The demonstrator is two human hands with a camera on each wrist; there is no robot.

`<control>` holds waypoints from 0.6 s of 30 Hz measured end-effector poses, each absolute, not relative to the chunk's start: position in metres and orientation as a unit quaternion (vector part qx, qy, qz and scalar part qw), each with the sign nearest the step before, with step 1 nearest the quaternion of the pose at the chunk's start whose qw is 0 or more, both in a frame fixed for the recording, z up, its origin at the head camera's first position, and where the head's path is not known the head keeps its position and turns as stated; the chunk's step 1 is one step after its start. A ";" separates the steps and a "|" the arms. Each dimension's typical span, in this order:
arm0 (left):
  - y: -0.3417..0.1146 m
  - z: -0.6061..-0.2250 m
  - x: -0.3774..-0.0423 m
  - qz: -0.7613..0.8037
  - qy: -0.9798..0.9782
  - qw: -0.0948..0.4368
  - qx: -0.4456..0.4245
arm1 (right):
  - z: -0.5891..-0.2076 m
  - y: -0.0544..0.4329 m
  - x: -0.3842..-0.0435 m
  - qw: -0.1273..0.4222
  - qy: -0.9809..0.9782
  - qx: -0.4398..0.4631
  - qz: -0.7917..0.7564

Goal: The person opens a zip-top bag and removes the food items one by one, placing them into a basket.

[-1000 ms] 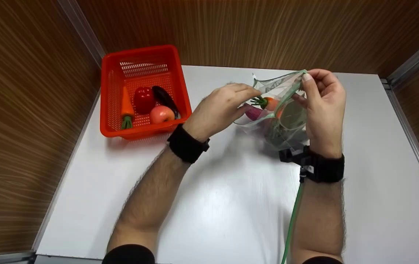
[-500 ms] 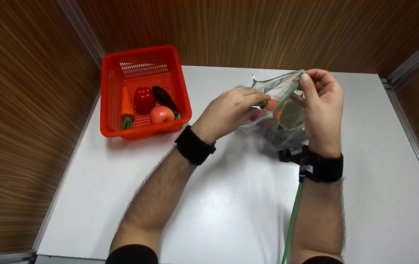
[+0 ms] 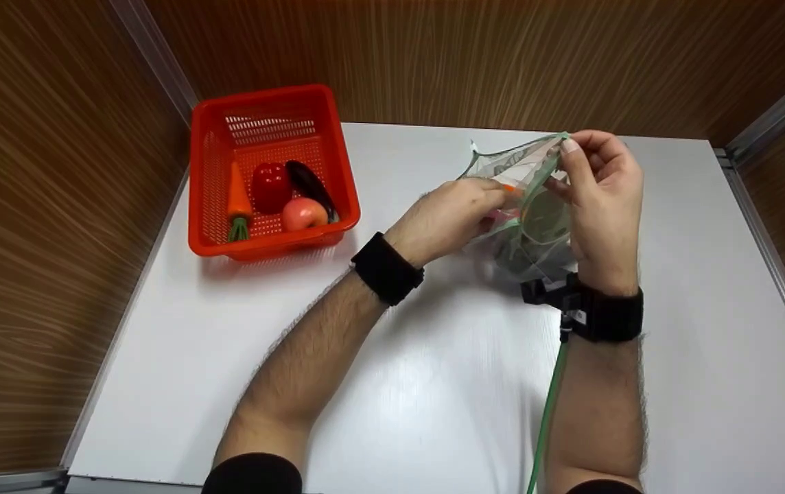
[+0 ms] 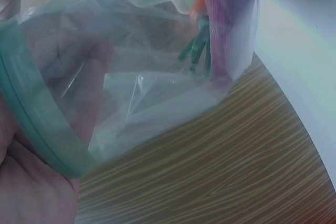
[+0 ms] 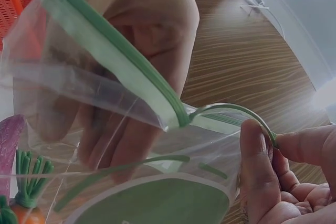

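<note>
A clear zip bag (image 3: 545,218) with a green-edged mouth stands on the table's right half. My right hand (image 3: 605,195) pinches its rim between thumb and fingers, and the mouth gapes. Into that mouth reaches my left hand (image 3: 458,214); through the plastic in the right wrist view, the left hand (image 5: 155,30) has its fingers pointing down with nothing seen between them. Inside the bag, a carrot (image 5: 32,216) with green leafy stalks lies beside a long purple vegetable (image 5: 10,142). The left wrist view shows the purple vegetable (image 4: 228,22) away from the fingers.
A red plastic basket (image 3: 204,171) sits at the back left. It holds a carrot (image 3: 237,192), a red bell pepper (image 3: 270,186), an eggplant (image 3: 307,184) and an apple (image 3: 302,214). Wood-grain panels (image 3: 434,62) enclose the white table (image 3: 392,412).
My left hand has moved right and a little nearer me, deeper into the bag's mouth, covering the carrot's leaves. My right hand keeps its pinch on the rim, nearly still.
</note>
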State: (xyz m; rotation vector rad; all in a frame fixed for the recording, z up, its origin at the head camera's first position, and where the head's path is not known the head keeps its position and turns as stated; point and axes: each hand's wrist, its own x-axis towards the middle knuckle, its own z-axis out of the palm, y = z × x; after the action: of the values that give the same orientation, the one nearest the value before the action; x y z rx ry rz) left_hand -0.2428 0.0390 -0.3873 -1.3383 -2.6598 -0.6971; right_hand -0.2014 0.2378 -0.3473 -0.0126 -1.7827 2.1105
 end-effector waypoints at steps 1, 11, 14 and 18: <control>0.041 -0.387 -0.244 -0.217 -0.872 0.037 -0.437 | -0.347 0.238 -0.201 0.188 -0.635 -0.004 0.749; 0.056 -0.396 -0.248 -0.175 -0.883 0.001 -0.435 | -0.346 0.239 -0.200 0.178 -0.651 -0.004 0.738; 0.060 -0.400 -0.249 -0.178 -0.885 -0.008 -0.431 | -0.346 0.239 -0.200 0.177 -0.656 -0.003 0.733; 0.062 -0.405 -0.251 -0.176 -0.882 -0.025 -0.436 | -0.347 0.239 -0.199 0.172 -0.667 -0.004 0.725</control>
State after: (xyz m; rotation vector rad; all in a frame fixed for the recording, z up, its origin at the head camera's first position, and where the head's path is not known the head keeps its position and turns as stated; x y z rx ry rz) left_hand -0.2508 0.0624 -0.4050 -1.3905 -2.8166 -0.5634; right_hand -0.1991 0.2389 -0.3467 -0.0124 -1.8924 2.0581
